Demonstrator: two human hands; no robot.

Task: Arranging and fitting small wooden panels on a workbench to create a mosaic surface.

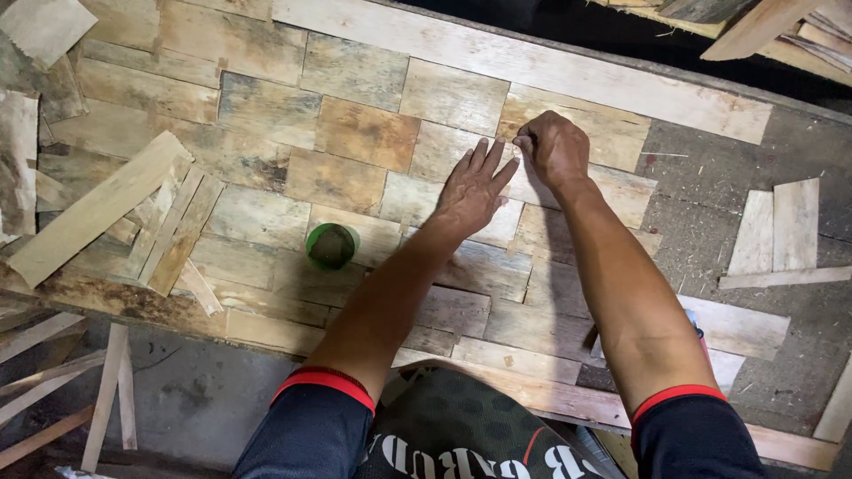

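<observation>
Over a workbench (710, 231) tiled with thin wood veneer pieces, I am stretching both arms forward from the six o'clock edge of the view. I am laying my left hand (470, 191) flat and released, fingers spread and pointing toward one o'clock, palm pressing on a pale veneer piece (444, 146) near the middle of the patchwork. I am curling my right hand (552, 149) just beside it at two o'clock, fingers clenched and pinching at the edge of the same pale sheet; what the fingertips are gripping is too small to tell. That sheet is lying flat, its long axis running roughly from nine o'clock to three o'clock, in line with its neighbours. A small green cup (331, 246) is standing at eight o'clock from my left hand, well apart from it. Loose veneer strips (169, 231) are lying in a fan at nine o'clock, and more offcuts (781, 226) are resting on the bare dark board at three o'clock. A long pale plank (532, 66) is bordering the far edge at twelve o'clock.
</observation>
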